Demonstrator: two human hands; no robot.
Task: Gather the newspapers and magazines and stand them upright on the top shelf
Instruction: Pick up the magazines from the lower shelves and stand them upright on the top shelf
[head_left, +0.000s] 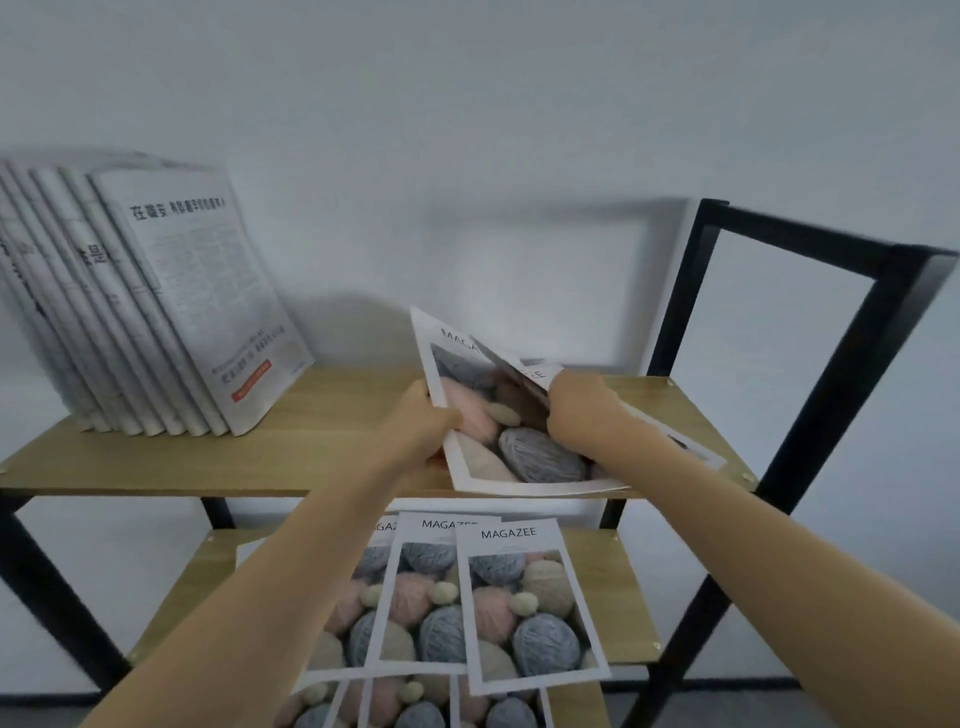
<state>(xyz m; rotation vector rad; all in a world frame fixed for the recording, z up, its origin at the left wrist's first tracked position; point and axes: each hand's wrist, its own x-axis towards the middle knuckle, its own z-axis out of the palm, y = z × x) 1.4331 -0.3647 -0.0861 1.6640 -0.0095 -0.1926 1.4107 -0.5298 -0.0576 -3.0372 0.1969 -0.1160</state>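
Holding a small bunch of magazines (511, 441) between both hands on the top shelf (322, 415), right half of the board. My left hand (426, 421) pinches the bunch's left edge, thumb on the front cover; my right hand (582, 410) is closed over the right side, w/ pages fanning open between the 2. The bunch is tilted, not upright yet: long axis runs from the bottom edge near the shelf's front lip up and back toward the wall, title end farthest from me, cover facing me. How many mags are in the grip I can't tell. Well apart on the left end of the same shelf, a row of folded newspapers (156, 312) stands on edge, leaning right, front page w/ the headline facing out. On the lower shelf (618, 597), under my forearms, more magazine copies (524, 597) lie flat, overlapping, at least 3 w/ titles showing, long axes running front to back. Further covers show below those, at the frame's bottom edge.
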